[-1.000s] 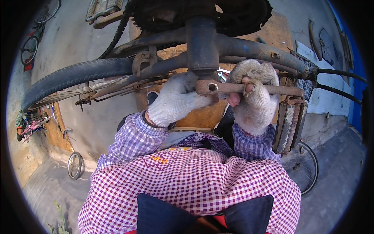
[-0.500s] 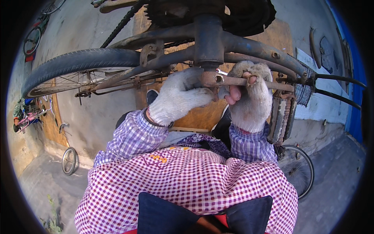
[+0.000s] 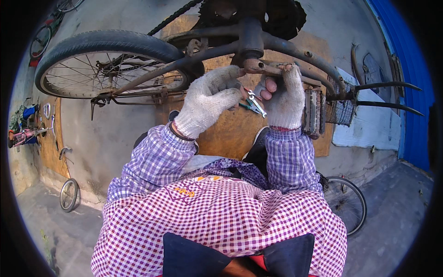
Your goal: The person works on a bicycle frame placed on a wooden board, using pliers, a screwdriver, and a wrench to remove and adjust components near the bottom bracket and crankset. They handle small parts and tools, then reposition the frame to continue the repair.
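Note:
Both my hands wear whitish knit gloves with bare fingertips. My right hand [image 3: 284, 101] is closed around the rusty crank arm [image 3: 272, 69] of an upturned bicycle, beside the pedal [image 3: 314, 113]. My left hand [image 3: 205, 101] is at the crank's inner end, its forefinger by the round boss and its other fingers curled toward the thumb. Whatever lies between those fingertips is too small to make out. Above them stands the dark bottom bracket shell [image 3: 250, 39] of the frame. Between my hands, lower down, a silver wrench [image 3: 256, 103] lies with a green-handled tool [image 3: 249, 108] on a wooden board.
The bicycle's wheel [image 3: 110, 39] extends to the left, and a chain [image 3: 177, 16] runs above it. At the right are a wire basket [image 3: 340, 111] and a fork-like pair of dark rods [image 3: 390, 105]. Loose wheels [image 3: 69, 195] lean by the walls. A wooden board [image 3: 221, 138] lies beneath.
The bicycle and crank sit higher in view, and the rear wheel shows more of its spokes. My left hand has drawn slightly off the crank end; the wrench below is now exposed.

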Tool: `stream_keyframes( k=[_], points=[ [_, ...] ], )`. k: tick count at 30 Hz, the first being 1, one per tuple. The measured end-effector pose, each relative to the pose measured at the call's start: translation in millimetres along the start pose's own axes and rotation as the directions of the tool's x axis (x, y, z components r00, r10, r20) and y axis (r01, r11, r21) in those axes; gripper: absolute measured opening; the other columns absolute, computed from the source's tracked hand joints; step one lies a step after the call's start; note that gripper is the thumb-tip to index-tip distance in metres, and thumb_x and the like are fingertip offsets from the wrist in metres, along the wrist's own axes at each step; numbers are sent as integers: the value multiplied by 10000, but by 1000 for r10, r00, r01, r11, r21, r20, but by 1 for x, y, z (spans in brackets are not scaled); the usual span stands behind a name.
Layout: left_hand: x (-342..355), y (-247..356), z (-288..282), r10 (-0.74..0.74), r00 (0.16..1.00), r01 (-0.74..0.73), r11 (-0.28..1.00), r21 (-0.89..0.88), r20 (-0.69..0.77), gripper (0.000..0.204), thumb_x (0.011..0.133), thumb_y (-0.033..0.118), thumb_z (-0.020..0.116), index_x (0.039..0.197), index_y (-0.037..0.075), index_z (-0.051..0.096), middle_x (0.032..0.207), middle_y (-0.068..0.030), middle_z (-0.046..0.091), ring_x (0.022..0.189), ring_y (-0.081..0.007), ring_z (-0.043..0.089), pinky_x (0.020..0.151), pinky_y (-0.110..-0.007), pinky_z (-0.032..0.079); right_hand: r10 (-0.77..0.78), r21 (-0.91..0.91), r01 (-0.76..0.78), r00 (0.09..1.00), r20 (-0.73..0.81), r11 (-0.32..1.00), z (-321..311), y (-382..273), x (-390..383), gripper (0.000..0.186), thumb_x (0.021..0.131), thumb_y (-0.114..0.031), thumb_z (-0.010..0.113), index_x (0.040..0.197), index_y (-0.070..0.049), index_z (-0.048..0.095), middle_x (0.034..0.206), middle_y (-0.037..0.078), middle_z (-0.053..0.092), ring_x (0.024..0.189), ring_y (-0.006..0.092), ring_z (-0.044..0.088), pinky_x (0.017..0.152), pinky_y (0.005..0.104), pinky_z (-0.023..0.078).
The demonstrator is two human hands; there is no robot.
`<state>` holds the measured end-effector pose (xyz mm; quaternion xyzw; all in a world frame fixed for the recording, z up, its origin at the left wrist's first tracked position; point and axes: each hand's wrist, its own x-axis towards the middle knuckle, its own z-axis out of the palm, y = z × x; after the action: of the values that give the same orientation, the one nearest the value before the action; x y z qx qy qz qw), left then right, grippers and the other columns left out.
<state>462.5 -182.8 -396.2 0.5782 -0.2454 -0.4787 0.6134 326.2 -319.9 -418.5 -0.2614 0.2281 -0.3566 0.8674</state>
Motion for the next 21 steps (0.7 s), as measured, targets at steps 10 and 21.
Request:
stream_keyframes(
  k=[10,21],
  points=[
    [36,-22,-11,64,998,-63,994,91,-6,586,995,98,659,1527,-49,460,1047,-77,723,862,-115,665,765,-253,555,4,-21,-2,993,116,1000,-29,18,46,413,1010,-471,702,1185,-100,659,999,44,654,758,120,517,627,276,428],
    [71,-21,-16,101,995,-96,958,269,-5,510,1005,121,673,1471,-29,531,1026,-72,728,850,-108,671,759,-251,547,-55,-163,60,998,35,985,-27,3,86,420,993,-492,721,1120,-96,665,951,53,659,754,123,552,616,308,454]
  ],
)
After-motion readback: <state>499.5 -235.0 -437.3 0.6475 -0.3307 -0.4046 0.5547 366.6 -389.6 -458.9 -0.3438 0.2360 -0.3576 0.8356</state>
